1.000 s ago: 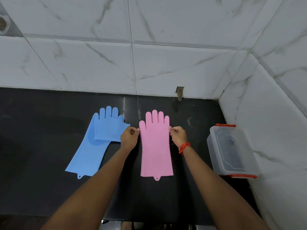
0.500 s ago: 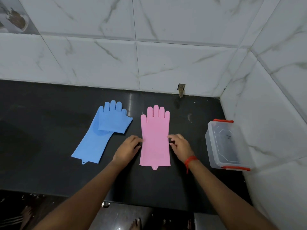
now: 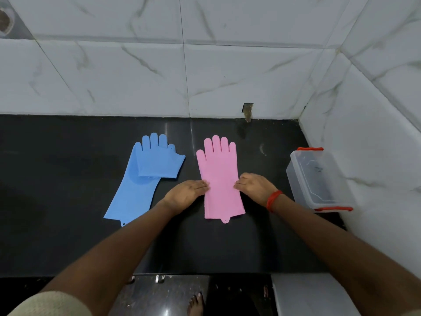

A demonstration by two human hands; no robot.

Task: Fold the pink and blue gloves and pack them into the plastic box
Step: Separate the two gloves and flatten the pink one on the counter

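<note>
A pink glove (image 3: pixel 219 176) lies flat on the black counter (image 3: pixel 68 179), its fingers pointing at the back wall. My left hand (image 3: pixel 184 193) has its fingertips closed on the glove's left edge at mid-length. My right hand (image 3: pixel 256 187), with a red thread at the wrist, grips the right edge opposite. To the left a long blue glove (image 3: pixel 129 195) lies slanted, and a folded blue piece (image 3: pixel 160 163) rests over its finger end. A clear plastic box (image 3: pixel 293 176) with red clips stands open and empty at the right, against the side wall.
White marble-look tiled walls close the counter at the back and on the right. A small dark notch (image 3: pixel 247 111) sits at the base of the back wall. The counter's front edge runs below my forearms, with floor and a bare foot (image 3: pixel 196 304) beneath.
Both hands have slid from beside the pink glove's fingers down to its middle. The pink glove stays flat, and the blue gloves and the box have not moved.
</note>
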